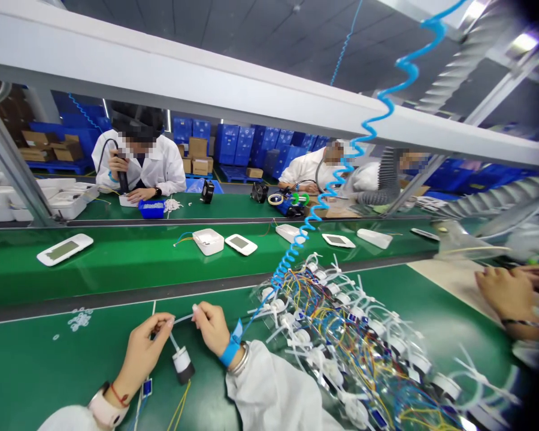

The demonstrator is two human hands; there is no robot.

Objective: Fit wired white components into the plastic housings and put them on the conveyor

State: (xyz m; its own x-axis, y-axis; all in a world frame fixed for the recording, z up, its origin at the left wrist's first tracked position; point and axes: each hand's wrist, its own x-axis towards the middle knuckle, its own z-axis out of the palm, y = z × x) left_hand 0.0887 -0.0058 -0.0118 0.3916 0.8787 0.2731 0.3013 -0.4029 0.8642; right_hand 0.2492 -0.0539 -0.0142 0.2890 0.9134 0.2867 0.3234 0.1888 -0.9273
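Observation:
A small pump-like cylinder, white above and black below, hangs just over the green bench with yellow wires trailing from it. A thin translucent tube runs from its top up to my hands. My left hand pinches the tube near the bend above the cylinder. Closed on the tube's other end are the fingers of my right hand, whose wrist wears a blue strap with a coiled cord. A small blue part on a pale wire lies under my left wrist.
Many similar wired pumps with tubes lie to the right. Small white rings are scattered at left. White casings and screen panels rest on the green belt beyond. Another person's hand is at far right; co-workers sit opposite.

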